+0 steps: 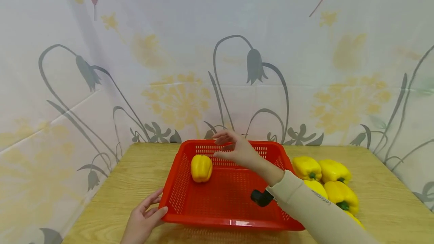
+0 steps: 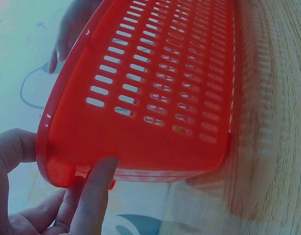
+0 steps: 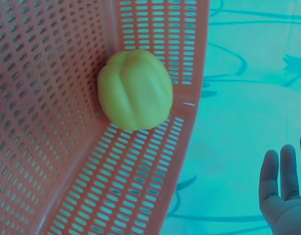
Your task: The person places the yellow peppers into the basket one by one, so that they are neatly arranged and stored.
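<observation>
A red plastic basket [image 1: 234, 221] with slotted walls stands on the wooden table, and one yellow bell pepper [image 1: 201, 168] rests inside at its back left. My left hand [image 1: 144, 217] grips the basket's front left corner; the left wrist view shows the thumb and fingers on either side of the rim [image 2: 42, 122]. Above the basket's back part hovers my right hand [image 1: 237, 151], holding nothing, its fingers spread apart and slightly bent. In the right wrist view those fingers [image 3: 270, 176] appear at the right edge, apart from the pepper [image 3: 135, 90].
Several yellow bell peppers [image 1: 340, 195] lie grouped on the wooden table [image 1: 112, 187] to the right of the basket, partly covered by the right sleeve [image 1: 315, 206]. A flower-printed cloth [image 1: 190, 48] hangs behind the table. A black wrist camera [image 1: 262, 198] sits under the right wrist.
</observation>
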Motion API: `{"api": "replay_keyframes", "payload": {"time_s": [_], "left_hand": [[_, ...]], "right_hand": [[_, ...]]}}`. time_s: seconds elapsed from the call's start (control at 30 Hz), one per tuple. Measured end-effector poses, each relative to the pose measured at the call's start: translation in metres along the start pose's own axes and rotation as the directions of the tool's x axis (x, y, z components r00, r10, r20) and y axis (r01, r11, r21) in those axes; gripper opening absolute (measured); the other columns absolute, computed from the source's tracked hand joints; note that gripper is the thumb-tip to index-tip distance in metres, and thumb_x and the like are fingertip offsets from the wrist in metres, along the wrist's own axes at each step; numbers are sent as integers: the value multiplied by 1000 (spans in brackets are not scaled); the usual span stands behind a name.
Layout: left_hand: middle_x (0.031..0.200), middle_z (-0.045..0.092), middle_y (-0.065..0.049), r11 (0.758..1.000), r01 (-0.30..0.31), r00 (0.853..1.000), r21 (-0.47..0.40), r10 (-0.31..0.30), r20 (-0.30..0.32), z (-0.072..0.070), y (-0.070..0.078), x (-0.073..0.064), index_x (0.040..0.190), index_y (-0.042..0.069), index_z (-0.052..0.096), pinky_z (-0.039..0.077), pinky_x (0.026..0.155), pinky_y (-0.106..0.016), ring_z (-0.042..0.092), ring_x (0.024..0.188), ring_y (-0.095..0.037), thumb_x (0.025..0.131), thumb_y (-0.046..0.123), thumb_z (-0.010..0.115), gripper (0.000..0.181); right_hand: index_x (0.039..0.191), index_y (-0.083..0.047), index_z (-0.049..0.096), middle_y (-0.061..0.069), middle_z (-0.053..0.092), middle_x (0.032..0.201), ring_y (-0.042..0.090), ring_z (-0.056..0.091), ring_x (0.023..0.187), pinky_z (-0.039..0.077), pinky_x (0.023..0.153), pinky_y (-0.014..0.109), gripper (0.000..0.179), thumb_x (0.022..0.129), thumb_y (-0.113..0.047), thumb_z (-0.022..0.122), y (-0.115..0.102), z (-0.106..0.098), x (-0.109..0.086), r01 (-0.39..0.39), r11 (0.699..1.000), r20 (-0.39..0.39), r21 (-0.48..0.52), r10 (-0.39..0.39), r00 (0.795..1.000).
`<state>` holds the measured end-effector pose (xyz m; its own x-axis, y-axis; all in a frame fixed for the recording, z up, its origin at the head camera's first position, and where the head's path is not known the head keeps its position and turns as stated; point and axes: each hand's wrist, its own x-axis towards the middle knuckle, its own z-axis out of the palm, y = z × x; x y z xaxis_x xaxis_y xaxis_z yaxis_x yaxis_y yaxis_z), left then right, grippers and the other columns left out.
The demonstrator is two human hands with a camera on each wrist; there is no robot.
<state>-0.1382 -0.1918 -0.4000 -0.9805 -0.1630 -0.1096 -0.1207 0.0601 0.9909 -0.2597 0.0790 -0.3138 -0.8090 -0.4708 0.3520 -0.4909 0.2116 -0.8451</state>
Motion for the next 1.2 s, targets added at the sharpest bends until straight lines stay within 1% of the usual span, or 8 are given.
{"api": "replay_keyframes", "payload": {"time_s": [0.07, 0.2, 0.43, 0.57, 0.67, 0.93, 1.1, 1.2], "left_hand": [[118, 47, -18, 1000, 0, 1000, 3, 0, -1, 0, 0, 0, 136, -1, 44, 56, 69, -39, 61, 90, -24, 84, 5, 67, 57], [117, 47, -18, 1000, 3, 1000, 9, -3, -4, 0, 0, -1, 136, -1, 44, 56, 69, -39, 61, 89, -24, 84, 6, 67, 57], [117, 47, -18, 1000, -1, 1000, 19, 1, -5, -1, 1, -1, 136, -2, 44, 56, 69, -40, 61, 89, -24, 85, 6, 67, 57], [117, 48, -17, 1000, -4, 1000, 28, 4, -2, 0, 1, 0, 136, -2, 44, 56, 68, -40, 61, 89, -24, 84, 6, 67, 57], [116, 48, -17, 1000, 0, 1000, 29, 0, -1, 0, 0, 0, 136, -2, 44, 56, 68, -39, 61, 88, -24, 84, 5, 67, 57], [117, 47, -18, 1000, 0, 1000, 16, 0, 2, 0, 0, -1, 136, -2, 43, 56, 69, -40, 61, 90, -24, 85, 7, 67, 57], [117, 46, -18, 1000, -2, 1000, 2, 2, 5, 0, 0, -2, 136, -2, 43, 56, 69, -39, 61, 90, -25, 85, 7, 67, 57], [117, 46, -18, 1000, -7, 1000, -6, 7, 8, 0, -1, -1, 136, -3, 43, 56, 70, -39, 61, 91, -25, 85, 7, 67, 57]], "right_hand": [[119, -7, 54, 7, 58, 108, 26, 53, 103, 44, 92, 47, 44, 79, -10, 74, 2, -3, -1, 14, 1000, -13, -3, -14, 1000], [118, -2, 53, 9, 58, 107, 32, 53, 104, 43, 92, 51, 44, 79, -5, 73, 0, -10, -7, 52, 999, -36, 11, -51, 998], [116, -4, 55, 8, 59, 105, 23, 55, 100, 46, 90, 46, 42, 78, -4, 73, -8, -23, -19, 72, 997, -78, -21, -73, 994], [115, -4, 55, 9, 59, 105, 25, 55, 100, 48, 89, 43, 42, 77, -2, 74, -9, -30, -26, 87, 996, -95, -12, -88, 992], [114, -4, 56, 9, 59, 105, 26, 56, 99, 49, 87, 38, 42, 77, -2, 74, -10, -36, -33, 89, 996, -108, -11, -90, 990], [112, 4, 54, 10, 58, 101, 18, 57, 94, 50, 84, 34, 39, 77, 5, 71, -9, -52, -50, 149, 989, -142, -10, -148, 979], [112, 2, 55, 13, 57, 103, 16, 56, 95, 50, 85, 29, 38, 78, 3, 71, -9, -60, -62, 119, 992, -149, -46, -125, 981], [111, 1, 55, 15, 56, 104, 17, 56, 95, 50, 85, 30, 38, 78, 1, 72, -9, -64, -68, 97, 993, -154, -68, -107, 982]]}}
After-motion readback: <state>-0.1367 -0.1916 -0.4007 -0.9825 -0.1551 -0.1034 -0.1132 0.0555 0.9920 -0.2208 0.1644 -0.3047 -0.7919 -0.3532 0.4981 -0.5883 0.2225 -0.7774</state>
